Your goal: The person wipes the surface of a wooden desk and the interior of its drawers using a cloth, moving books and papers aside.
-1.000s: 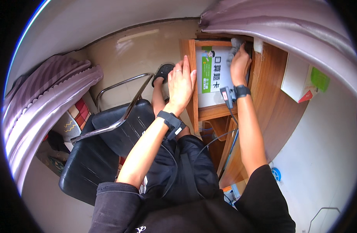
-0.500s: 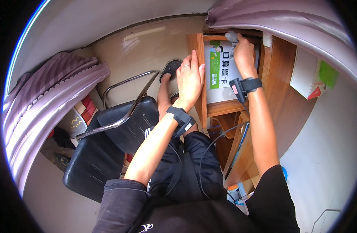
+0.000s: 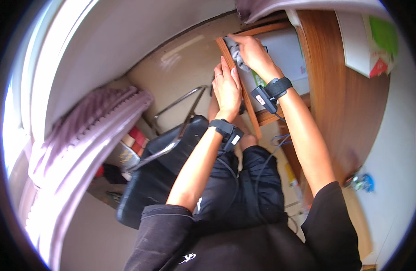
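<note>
An open wooden drawer (image 3: 249,106) juts out from the brown desk. My left hand (image 3: 227,88) rests against the outer face of its front panel, fingers stretched out. My right hand (image 3: 255,53) is closed on a crumpled grey cloth (image 3: 238,58), pressed to the inner side of that panel near its far corner. Beneath the right hand, a white pad with a green strip (image 3: 284,50) lies in the drawer, partly hidden by the hand and wrist. Both wrists wear black strapped devices with cables.
A black chair (image 3: 169,144) with a metal armrest stands left of my legs. Purple curtains (image 3: 92,124) hang at the left, and another fold covers the far edge. On the desk's right side (image 3: 339,90) is a white and green box (image 3: 359,45). Loose cables hang below the drawer.
My right hand has moved the cloth left, from the drawer's far inside to the front panel's inner face. The left hand stays on the panel. The whole view has turned and shifted.
</note>
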Action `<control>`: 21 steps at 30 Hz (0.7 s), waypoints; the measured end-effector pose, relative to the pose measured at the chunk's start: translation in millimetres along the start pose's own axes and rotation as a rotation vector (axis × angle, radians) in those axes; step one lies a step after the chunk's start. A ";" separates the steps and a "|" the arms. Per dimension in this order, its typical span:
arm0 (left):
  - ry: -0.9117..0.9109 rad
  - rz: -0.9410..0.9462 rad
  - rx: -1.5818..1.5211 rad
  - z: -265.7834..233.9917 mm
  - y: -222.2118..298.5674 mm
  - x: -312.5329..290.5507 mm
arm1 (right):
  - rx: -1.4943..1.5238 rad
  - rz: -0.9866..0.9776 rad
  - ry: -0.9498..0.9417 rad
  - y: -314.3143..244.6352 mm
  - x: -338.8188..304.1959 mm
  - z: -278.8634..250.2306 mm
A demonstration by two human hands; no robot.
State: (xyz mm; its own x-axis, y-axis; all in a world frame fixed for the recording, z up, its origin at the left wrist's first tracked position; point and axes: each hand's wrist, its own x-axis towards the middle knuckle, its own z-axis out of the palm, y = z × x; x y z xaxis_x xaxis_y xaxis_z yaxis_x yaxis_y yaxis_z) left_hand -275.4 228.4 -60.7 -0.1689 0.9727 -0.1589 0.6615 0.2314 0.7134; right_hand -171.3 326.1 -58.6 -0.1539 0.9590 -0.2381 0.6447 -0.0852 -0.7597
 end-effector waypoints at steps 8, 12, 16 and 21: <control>0.067 -0.025 -0.148 3.9 -3.3 -16.9 | 0.357 0.434 0.580 -18.0 -195.0 -16.7; -0.019 0.078 0.049 25.9 7.1 -53.7 | 0.549 0.861 0.865 24.7 -313.5 34.6; 0.052 0.140 0.023 45.3 -12.9 -56.2 | 0.231 0.969 0.956 83.8 -350.6 95.0; 0.034 0.099 0.032 38.9 -32.9 -38.9 | 0.968 0.743 0.778 54.1 -318.0 69.1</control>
State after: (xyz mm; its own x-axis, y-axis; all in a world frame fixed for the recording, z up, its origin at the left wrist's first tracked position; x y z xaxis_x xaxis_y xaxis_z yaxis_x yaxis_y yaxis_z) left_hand -262.3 183.5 -104.6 -0.1256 0.9899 -0.0652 0.6991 0.1350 0.7021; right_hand -139.3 -2.1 -65.8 0.6267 0.4871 -0.6082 -0.4052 -0.4630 -0.7883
